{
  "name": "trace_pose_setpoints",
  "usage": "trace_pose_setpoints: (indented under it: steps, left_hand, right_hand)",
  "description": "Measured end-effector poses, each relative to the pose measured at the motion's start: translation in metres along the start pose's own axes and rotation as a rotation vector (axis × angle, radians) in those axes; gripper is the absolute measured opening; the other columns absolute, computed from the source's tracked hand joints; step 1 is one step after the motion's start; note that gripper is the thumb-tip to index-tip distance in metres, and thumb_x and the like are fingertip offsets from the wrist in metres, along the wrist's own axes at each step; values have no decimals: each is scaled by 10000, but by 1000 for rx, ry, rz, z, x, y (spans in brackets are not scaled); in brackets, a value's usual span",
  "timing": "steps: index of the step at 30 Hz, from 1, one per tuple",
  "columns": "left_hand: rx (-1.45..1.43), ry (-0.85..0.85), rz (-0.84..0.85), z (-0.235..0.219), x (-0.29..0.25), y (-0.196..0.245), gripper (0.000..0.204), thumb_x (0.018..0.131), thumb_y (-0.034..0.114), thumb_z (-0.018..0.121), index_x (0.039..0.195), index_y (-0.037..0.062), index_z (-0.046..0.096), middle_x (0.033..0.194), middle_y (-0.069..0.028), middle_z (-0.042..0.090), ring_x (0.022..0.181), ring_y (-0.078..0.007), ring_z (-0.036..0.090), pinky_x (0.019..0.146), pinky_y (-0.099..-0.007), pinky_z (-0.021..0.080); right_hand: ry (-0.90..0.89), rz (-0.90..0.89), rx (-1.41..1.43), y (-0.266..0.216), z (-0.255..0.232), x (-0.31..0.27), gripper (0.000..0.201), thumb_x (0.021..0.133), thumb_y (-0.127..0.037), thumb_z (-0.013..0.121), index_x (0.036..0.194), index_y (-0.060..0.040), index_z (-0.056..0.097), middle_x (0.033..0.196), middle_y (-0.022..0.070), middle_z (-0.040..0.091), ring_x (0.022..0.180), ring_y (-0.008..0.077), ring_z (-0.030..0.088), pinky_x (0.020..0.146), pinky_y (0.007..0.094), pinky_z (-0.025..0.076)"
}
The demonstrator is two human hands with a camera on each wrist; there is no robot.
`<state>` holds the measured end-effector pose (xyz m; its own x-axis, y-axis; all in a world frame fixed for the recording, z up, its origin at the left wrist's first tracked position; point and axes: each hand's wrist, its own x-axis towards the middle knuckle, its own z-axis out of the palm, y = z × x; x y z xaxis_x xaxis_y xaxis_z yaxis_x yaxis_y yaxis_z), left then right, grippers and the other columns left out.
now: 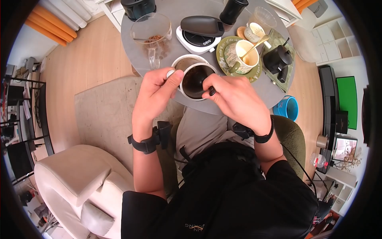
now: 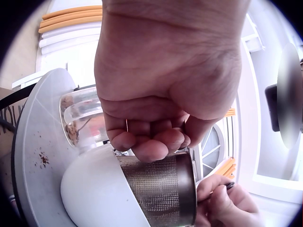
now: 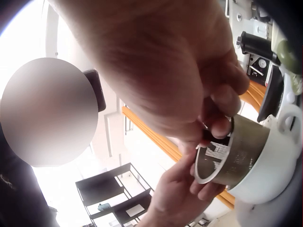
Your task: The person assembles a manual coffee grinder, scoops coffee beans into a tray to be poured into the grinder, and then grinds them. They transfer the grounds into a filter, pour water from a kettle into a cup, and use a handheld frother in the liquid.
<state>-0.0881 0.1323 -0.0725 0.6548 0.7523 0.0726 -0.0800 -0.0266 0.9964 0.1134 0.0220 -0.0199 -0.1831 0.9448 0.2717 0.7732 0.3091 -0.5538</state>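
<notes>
One strainer (image 2: 158, 191) gripped by left hand (image 1: 154, 95) at mug (image 2: 97, 184), one dark tool (image 1: 212, 91) pinched in right hand (image 1: 243, 102): likely scraping inside, next calling for steady rim.

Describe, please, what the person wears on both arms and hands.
The left hand and the right hand wear no gloves. Each wrist has a black strap with a small black block mounted on it. The black shirt has short sleeves, which leave both forearms bare. A thin black cable passes near the right forearm.
</notes>
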Motion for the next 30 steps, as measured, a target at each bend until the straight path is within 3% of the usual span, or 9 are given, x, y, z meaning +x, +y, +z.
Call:
trace_pose_setpoints:
  steps: [9, 16, 18, 21, 26, 30]
  left_hand:
    - [-49, -8, -14, 0, 0, -1, 403, 1053, 234, 613, 699, 59, 535, 620, 63, 461, 589, -36, 400, 529, -250, 323]
    - [-67, -15, -14, -1, 0, 0, 411, 1059, 217, 602, 688, 64, 517, 613, 62, 454, 583, -42, 402, 532, -252, 329]
    - [-71, -12, -15, 0, 0, -1, 411, 1059, 219, 601, 688, 63, 517, 613, 61, 455, 582, -43, 404, 532, -252, 330]
    - [-77, -15, -12, 0, 0, -1, 411, 1059, 222, 602, 690, 62, 517, 611, 59, 456, 580, -44, 404, 531, -253, 331]
    - [-6, -41, -10, -2, 0, 0, 426, 1080, 255, 554, 702, 61, 517, 593, 12, 490, 560, -92, 474, 537, -266, 380]
    - [-69, -17, -10, 0, 1, -2, 411, 1056, 223, 607, 688, 67, 511, 605, 59, 455, 573, -44, 397, 525, -253, 327]
  right_hand:
    - [-12, 85, -156, -3, -5, -3, 121, 911, -118, 682, 961, -72, 582, 645, 115, 626, 633, 337, 655, 534, 427, 477]
    - [51, 85, -48, -10, -9, -8, 117, 924, -143, 695, 937, -71, 605, 626, 118, 604, 583, 340, 626, 513, 421, 453]
    - [76, 175, 166, -11, -9, -11, 123, 904, -152, 723, 914, -55, 648, 660, 123, 622, 605, 338, 627, 534, 412, 462]
    - [79, 126, 233, -10, 1, -9, 128, 886, -148, 741, 910, -33, 691, 723, 132, 653, 653, 335, 644, 566, 406, 481]
    - [72, 90, 121, -17, 2, -8, 118, 892, -121, 721, 931, -10, 709, 790, 135, 681, 699, 341, 657, 609, 414, 507]
    - [133, 163, 189, -23, 0, -7, 101, 908, -93, 692, 949, -2, 709, 791, 142, 683, 688, 353, 655, 614, 418, 517]
